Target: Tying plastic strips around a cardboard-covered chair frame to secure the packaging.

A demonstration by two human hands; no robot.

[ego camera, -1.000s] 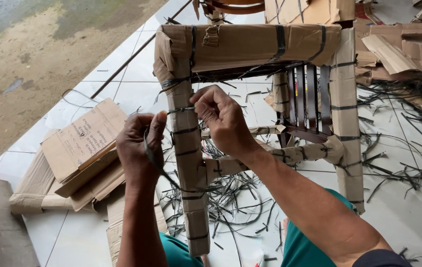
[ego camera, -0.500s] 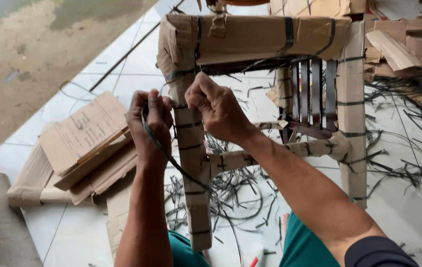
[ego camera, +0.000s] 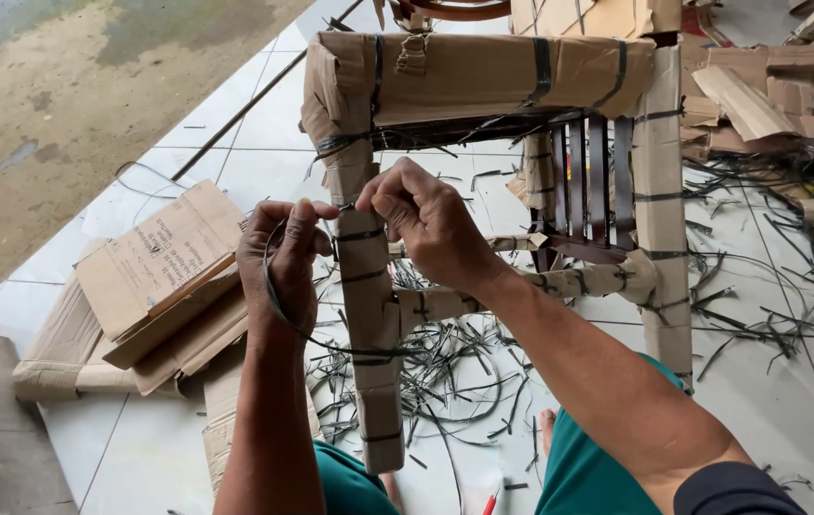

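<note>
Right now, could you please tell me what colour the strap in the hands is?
Black; the strap shows best in the head view.

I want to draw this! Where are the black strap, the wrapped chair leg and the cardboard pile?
black strap (ego camera: 278,310), head view, on its loop beside the left wrist.
wrapped chair leg (ego camera: 376,324), head view, mid-length on its cardboard.
cardboard pile (ego camera: 154,262), head view, on the top sheet.

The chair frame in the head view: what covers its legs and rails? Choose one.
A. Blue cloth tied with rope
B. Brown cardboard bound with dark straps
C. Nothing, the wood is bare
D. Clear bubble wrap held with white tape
B: the chair frame is wrapped in brown cardboard with dark straps around it, and both the left hand and right hand work a strap at one leg.
</note>
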